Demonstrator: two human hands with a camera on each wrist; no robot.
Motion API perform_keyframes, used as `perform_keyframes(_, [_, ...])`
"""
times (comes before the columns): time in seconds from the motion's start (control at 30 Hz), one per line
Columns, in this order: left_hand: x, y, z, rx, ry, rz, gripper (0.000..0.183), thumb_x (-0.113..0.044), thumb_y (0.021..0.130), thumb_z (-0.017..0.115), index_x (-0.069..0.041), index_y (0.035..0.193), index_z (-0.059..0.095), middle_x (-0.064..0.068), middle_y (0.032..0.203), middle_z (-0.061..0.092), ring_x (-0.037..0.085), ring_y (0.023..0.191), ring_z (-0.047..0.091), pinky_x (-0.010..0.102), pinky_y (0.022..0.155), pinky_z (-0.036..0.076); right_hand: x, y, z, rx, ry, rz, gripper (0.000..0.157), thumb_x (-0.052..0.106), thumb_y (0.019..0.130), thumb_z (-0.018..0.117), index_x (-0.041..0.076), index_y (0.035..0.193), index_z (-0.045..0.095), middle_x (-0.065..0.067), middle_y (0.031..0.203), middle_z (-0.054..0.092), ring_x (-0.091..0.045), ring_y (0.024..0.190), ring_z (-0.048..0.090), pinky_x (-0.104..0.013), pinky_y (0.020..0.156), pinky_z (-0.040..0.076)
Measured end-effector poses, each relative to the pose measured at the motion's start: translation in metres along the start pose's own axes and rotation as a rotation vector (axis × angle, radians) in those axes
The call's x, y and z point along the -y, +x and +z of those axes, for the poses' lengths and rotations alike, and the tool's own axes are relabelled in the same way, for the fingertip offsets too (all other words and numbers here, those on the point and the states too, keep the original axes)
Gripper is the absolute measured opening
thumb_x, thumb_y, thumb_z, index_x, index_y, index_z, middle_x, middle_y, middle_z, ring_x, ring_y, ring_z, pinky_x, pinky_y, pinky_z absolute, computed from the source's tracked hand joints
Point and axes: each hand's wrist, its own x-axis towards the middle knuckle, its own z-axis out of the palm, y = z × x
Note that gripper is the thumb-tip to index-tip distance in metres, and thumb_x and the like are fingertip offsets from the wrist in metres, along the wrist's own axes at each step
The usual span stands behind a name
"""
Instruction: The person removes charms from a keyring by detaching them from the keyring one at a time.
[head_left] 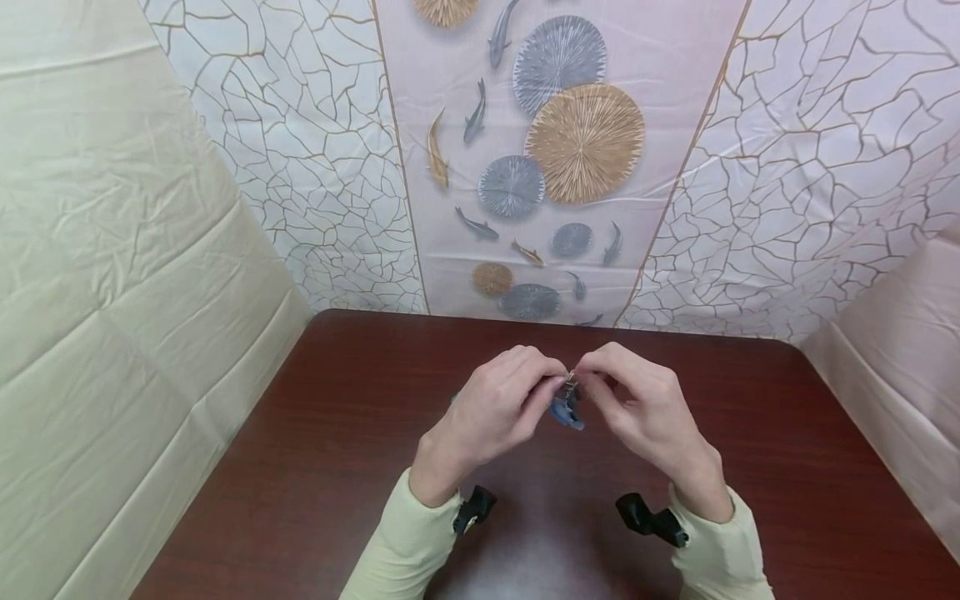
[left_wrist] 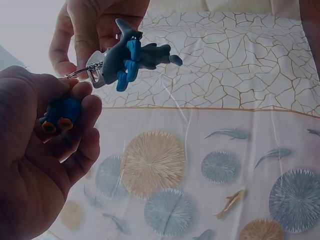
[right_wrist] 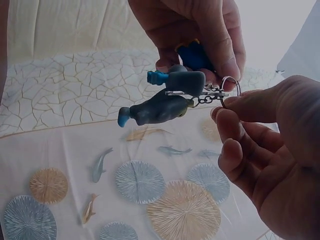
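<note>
Both hands meet over the table, pinching a split key ring [right_wrist: 231, 90] between their fingertips. My left hand [head_left: 487, 408] grips one side of the ring, and a small blue figure with orange ends [left_wrist: 62, 112] sits within its curled fingers. With thumb and fingertips, my right hand [head_left: 645, 408] pinches the ring's other side. From the ring, on a short chain [right_wrist: 202, 100], hangs a dark grey figurine with bright blue ends [right_wrist: 160, 110]. A flat metal piece [left_wrist: 96, 70] lies beside the chain. In the head view, the fingers partly hide the keychain [head_left: 564, 412].
Below the hands is a dark reddish-brown table [head_left: 337, 433]. A patterned cloth [head_left: 525, 250] hangs behind its far edge, with pale cloth [head_left: 135, 333] at the sides. Black wrist cameras [head_left: 474, 508] stick out from the sleeves.
</note>
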Motion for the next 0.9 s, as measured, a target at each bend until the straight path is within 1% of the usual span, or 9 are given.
perform_keyframes(0.1, [0.0008, 0.0001, 0.0, -0.002, -0.005, 0.001, 0.008, -0.011, 0.091, 0.056, -0.008, 0.097, 0.06, -0.005, 0.086, 0.057, 0.006, 0.081, 0.05, 0.016, 0.076, 0.042, -0.0006, -0.001, 0.0008, 0.004, 0.001, 0.011, 0.005, 0.002, 0.083, 0.064, 0.006, 0.086, 0.065, 0.0, 0.079, 0.061, -0.003, 0.07, 0.051, -0.013, 0.057, 0.039])
perform_keyframes(0.23, [0.0016, 0.0001, -0.0002, -0.006, -0.018, -0.007, 0.008, -0.011, 0.09, 0.057, -0.007, 0.097, 0.06, -0.005, 0.087, 0.057, 0.006, 0.082, 0.051, 0.015, 0.076, 0.043, -0.0008, -0.0022, 0.0015, 0.017, -0.025, 0.063, 0.005, 0.006, 0.084, 0.065, 0.009, 0.088, 0.065, 0.002, 0.082, 0.062, 0.0, 0.071, 0.052, -0.012, 0.058, 0.041])
perform_keyframes(0.37, [0.002, 0.0003, -0.0009, -0.024, -0.036, -0.026, 0.008, -0.011, 0.09, 0.058, -0.007, 0.097, 0.061, -0.005, 0.087, 0.057, 0.005, 0.081, 0.051, 0.015, 0.074, 0.043, -0.0005, -0.0028, 0.0022, 0.038, -0.063, 0.117, 0.013, 0.004, 0.08, 0.067, 0.013, 0.09, 0.066, 0.007, 0.085, 0.062, 0.0, 0.074, 0.054, -0.012, 0.063, 0.044])
perform_keyframes(0.47, [0.0019, 0.0007, -0.0015, -0.036, -0.045, -0.034, 0.008, -0.011, 0.09, 0.058, -0.007, 0.096, 0.061, -0.005, 0.086, 0.057, 0.005, 0.079, 0.05, 0.015, 0.073, 0.042, -0.0008, -0.0034, 0.0026, 0.069, -0.081, 0.147, 0.018, 0.002, 0.079, 0.067, 0.015, 0.091, 0.066, 0.011, 0.085, 0.06, 0.001, 0.073, 0.053, -0.011, 0.062, 0.043])
perform_keyframes(0.57, [0.0014, 0.0011, -0.002, -0.045, -0.055, -0.036, 0.008, -0.011, 0.09, 0.058, -0.007, 0.096, 0.061, -0.005, 0.087, 0.057, 0.005, 0.079, 0.05, 0.014, 0.073, 0.043, -0.0012, -0.0041, 0.0033, 0.119, -0.063, 0.172, 0.018, 0.003, 0.08, 0.066, 0.017, 0.091, 0.065, 0.014, 0.084, 0.058, 0.003, 0.071, 0.052, -0.011, 0.06, 0.043])
perform_keyframes(0.67, [0.0008, 0.0012, -0.0021, -0.052, -0.067, -0.033, 0.008, -0.011, 0.09, 0.058, -0.007, 0.096, 0.06, -0.004, 0.086, 0.057, 0.004, 0.078, 0.049, 0.013, 0.072, 0.042, -0.0013, -0.0045, 0.0035, 0.157, -0.026, 0.194, 0.018, 0.003, 0.082, 0.065, 0.019, 0.091, 0.064, 0.013, 0.082, 0.058, 0.003, 0.07, 0.052, -0.012, 0.059, 0.044])
perform_keyframes(0.73, [0.0003, 0.0011, -0.0022, -0.053, -0.075, -0.03, 0.008, -0.011, 0.09, 0.058, -0.007, 0.096, 0.06, -0.004, 0.086, 0.056, 0.004, 0.077, 0.049, 0.013, 0.071, 0.042, -0.0009, -0.0046, 0.0033, 0.156, 0.002, 0.206, 0.019, 0.003, 0.083, 0.064, 0.02, 0.091, 0.065, 0.011, 0.082, 0.06, 0.002, 0.07, 0.053, -0.012, 0.058, 0.046])
perform_keyframes(0.9, [-0.0016, 0.0011, -0.0027, -0.04, -0.087, -0.022, 0.008, -0.011, 0.09, 0.057, -0.007, 0.096, 0.06, -0.004, 0.086, 0.056, 0.004, 0.077, 0.049, 0.013, 0.072, 0.041, 0.0013, -0.0046, 0.0014, 0.117, 0.055, 0.221, 0.015, 0.006, 0.084, 0.065, 0.019, 0.091, 0.066, 0.007, 0.081, 0.062, 0.0, 0.068, 0.055, -0.013, 0.057, 0.047])
